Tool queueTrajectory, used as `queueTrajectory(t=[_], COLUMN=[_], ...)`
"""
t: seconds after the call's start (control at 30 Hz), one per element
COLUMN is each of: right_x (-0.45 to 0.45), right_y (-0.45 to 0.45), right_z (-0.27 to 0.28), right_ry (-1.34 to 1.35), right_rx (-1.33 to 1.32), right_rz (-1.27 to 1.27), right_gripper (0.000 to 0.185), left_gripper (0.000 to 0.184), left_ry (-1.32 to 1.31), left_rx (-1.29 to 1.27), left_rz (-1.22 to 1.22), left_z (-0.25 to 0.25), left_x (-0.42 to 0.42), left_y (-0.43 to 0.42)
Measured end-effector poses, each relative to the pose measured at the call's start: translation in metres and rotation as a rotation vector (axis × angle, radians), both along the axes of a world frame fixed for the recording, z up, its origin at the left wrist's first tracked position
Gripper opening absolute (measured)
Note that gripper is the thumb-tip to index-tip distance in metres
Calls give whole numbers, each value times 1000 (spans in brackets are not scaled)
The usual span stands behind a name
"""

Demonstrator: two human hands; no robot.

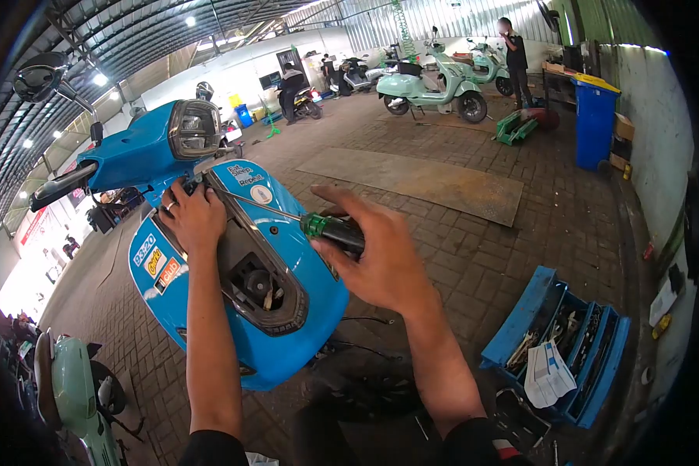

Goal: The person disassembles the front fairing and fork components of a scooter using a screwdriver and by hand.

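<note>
A blue scooter's front panel [283, 268], with several stickers on it, stands upright before me. Its dark centre strip has an opening lower down that shows a round black part [258, 284] and small connectors. My left hand [194, 216] is closed at the top of this strip, fingers bent around a small dark part that they mostly hide. In my right hand [377, 252] is a screwdriver [328, 230] with a black and green handle, gripped between thumb and fingers. Its long metal shaft slants up leftward to the left hand's fingertips; the tip cannot be made out.
Above the panel are the headlight [196, 129] and handlebar. A blue toolbox [555, 346] lies open at the right, papers on its tools. A metal plate [419, 185] covers paving ahead. Mint scooters [431, 87], a blue bin [596, 120] and several people stand farther off.
</note>
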State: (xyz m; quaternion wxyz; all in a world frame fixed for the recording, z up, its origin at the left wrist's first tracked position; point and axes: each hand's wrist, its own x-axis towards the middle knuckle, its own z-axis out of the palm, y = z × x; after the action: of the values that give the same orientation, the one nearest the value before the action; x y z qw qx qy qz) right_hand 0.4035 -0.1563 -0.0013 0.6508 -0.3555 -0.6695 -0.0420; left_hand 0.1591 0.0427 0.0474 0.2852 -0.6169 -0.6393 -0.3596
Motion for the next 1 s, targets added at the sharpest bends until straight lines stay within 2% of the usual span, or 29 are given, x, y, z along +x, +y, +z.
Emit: queueTrajectory(t=[0.13, 0.23, 0.47, 0.77, 0.87, 0.93, 1.0], right_x=[2, -1, 1, -5, -13, -15, -14], right_y=[0, 0, 1, 3, 1, -1, -4], right_z=[-1, 0, -2, -2, -2, -2, 1], right_ry=[-8, 8, -50, -57, 36, 89, 134], right_rx=[-144, -34, -62, 23, 68, -56, -147], right_rz=[90, 84, 73, 5, -37, -154, -102], right_gripper=[29, 25, 25, 28, 33, 41, 40], left_gripper=[42, 42, 40, 41, 41, 42, 42], left_ry=[-3, -20, -59, -23, 8, 20, 26], left_rx=[-7, -11, -7, -5, 6, 17, 15], left_rz=[-6, 5, -3, 9, 14, 12, 17], left_z=[2, 3, 3, 1, -2, -2, -2], left_x=[1, 1, 1, -2, -2, -1, -2], left_y=[-3, -3, 0, 3, 3, 4, 3])
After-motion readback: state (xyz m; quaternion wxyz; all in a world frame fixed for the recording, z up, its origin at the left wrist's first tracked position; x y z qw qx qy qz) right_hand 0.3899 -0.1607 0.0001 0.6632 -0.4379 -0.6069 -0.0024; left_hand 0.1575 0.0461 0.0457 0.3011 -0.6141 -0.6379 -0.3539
